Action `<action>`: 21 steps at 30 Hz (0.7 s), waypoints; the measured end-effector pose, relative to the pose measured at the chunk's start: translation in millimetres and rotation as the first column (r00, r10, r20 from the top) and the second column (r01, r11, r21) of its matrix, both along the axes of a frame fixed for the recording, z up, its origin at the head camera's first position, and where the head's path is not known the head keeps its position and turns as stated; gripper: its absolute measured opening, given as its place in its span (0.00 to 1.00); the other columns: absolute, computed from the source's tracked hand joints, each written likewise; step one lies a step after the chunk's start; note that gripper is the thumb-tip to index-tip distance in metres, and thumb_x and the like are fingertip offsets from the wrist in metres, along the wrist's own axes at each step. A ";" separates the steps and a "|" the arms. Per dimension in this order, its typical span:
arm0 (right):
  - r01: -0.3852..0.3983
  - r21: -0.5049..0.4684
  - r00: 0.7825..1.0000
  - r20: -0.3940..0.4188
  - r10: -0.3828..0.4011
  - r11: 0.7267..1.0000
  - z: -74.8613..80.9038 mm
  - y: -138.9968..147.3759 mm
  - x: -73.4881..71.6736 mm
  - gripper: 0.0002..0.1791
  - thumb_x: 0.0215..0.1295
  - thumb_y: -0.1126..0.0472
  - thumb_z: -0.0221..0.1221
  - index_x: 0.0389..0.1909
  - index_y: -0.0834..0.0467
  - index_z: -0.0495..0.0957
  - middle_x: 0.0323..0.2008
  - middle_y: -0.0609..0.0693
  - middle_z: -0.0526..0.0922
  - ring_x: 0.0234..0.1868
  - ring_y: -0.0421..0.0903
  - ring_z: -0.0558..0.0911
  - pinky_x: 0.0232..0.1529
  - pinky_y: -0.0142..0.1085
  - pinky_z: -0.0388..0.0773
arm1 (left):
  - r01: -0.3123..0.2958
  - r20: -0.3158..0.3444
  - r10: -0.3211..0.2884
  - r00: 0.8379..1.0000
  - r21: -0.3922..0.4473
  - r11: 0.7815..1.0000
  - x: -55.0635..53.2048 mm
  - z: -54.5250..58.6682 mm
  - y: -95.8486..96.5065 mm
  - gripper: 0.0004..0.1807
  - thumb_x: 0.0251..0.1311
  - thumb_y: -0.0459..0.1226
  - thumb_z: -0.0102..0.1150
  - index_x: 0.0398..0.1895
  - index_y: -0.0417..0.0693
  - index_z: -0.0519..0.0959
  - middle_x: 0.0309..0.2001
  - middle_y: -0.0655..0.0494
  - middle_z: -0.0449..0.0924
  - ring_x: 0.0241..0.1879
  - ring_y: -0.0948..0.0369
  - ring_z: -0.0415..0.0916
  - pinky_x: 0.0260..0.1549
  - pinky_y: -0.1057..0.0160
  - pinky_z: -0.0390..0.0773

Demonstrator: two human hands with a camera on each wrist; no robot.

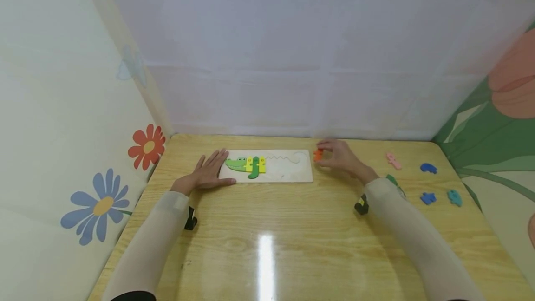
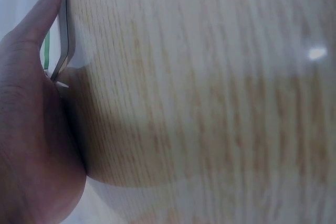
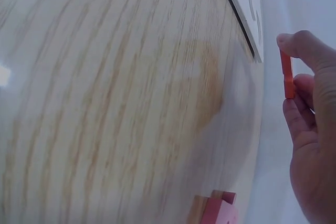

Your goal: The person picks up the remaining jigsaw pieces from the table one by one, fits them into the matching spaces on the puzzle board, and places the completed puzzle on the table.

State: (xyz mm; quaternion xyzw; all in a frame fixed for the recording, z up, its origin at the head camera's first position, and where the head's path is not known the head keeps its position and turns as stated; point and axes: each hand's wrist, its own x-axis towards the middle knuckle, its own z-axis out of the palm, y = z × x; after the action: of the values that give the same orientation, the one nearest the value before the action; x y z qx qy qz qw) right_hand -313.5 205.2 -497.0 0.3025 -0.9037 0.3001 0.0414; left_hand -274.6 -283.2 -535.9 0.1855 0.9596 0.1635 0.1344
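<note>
An orange piece is pinched by the right hand, the board touched by the outspread left hand

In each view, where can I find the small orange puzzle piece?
Head: the small orange puzzle piece is right of centre, pinched by the right hand.
Left wrist: not in the picture.
Right wrist: right side, slightly above mid-height.
Shared landmark: the pale rectangular wooden board, near centre in head, upper left in left wrist, upper right in right wrist.
</note>
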 end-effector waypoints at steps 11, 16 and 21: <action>-0.051 0.006 0.998 -0.038 0.051 0.999 -3.3 -5.9 -0.5 0.31 0.53 0.60 0.80 0.54 0.73 0.85 0.57 0.66 0.86 0.61 0.65 0.82 0.67 0.58 0.76 | 0.003 -0.011 -0.003 1.000 0.009 1.000 3.0 2.4 1.6 0.68 0.61 0.77 0.52 0.88 0.43 0.39 0.87 0.43 0.33 0.86 0.43 0.30 0.78 0.32 0.27; -0.085 0.000 0.995 -0.055 0.085 0.996 -5.1 -10.1 -2.1 0.31 0.53 0.60 0.80 0.54 0.73 0.85 0.57 0.66 0.85 0.60 0.66 0.82 0.66 0.58 0.76 | -0.009 0.008 0.009 1.000 0.005 1.000 2.5 3.8 2.6 0.67 0.62 0.74 0.56 0.87 0.42 0.39 0.87 0.42 0.33 0.85 0.42 0.29 0.77 0.32 0.27; -0.105 0.010 0.992 -0.069 0.106 0.994 -6.1 -14.6 -2.8 0.31 0.54 0.59 0.80 0.55 0.72 0.85 0.57 0.66 0.85 0.60 0.65 0.82 0.66 0.58 0.76 | -0.006 0.011 0.006 1.000 0.008 1.000 5.0 9.0 4.6 0.68 0.61 0.76 0.54 0.87 0.41 0.39 0.87 0.41 0.33 0.85 0.41 0.30 0.77 0.32 0.26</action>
State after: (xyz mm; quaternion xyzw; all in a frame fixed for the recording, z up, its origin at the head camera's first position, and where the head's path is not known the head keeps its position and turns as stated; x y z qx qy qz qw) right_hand -316.2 190.6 -503.1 0.3603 -0.8855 0.2881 0.0561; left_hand -269.6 -278.7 -526.9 0.1823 0.9587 0.1688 0.1385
